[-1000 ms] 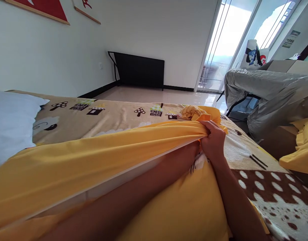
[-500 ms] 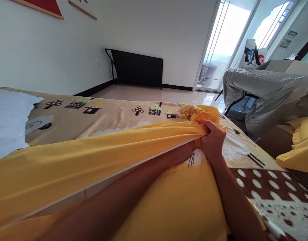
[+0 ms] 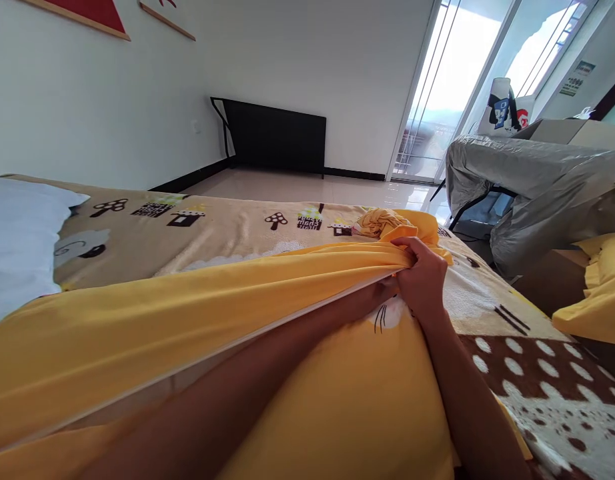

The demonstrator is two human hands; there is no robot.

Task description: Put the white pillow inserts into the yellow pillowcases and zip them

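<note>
A yellow fabric cover (image 3: 212, 303) stretches across the lower view, its long opening edged with a pale strip. My right hand (image 3: 421, 277) is closed round a bunched part of it, pulling the folds taut. My left arm reaches along the opening, beneath the upper layer. Only the back of my left hand (image 3: 380, 293) shows, close to my right hand; its fingers are hidden in the cloth. White print with dark whisker lines (image 3: 387, 315) marks the lower layer below my hands. Crumpled yellow cloth (image 3: 420, 225) lies just beyond them.
Under the cover lies a patterned beige blanket (image 3: 232, 223). A white pillow (image 3: 22, 233) sits at left. Plastic-wrapped furniture (image 3: 537, 167) and folded yellow fabric (image 3: 600, 293) stand at right. A black panel (image 3: 275, 137) leans near the far wall.
My right hand has shifted very slightly left with the gripped cloth. My left hand stays beside it, and the rest looks the same.
</note>
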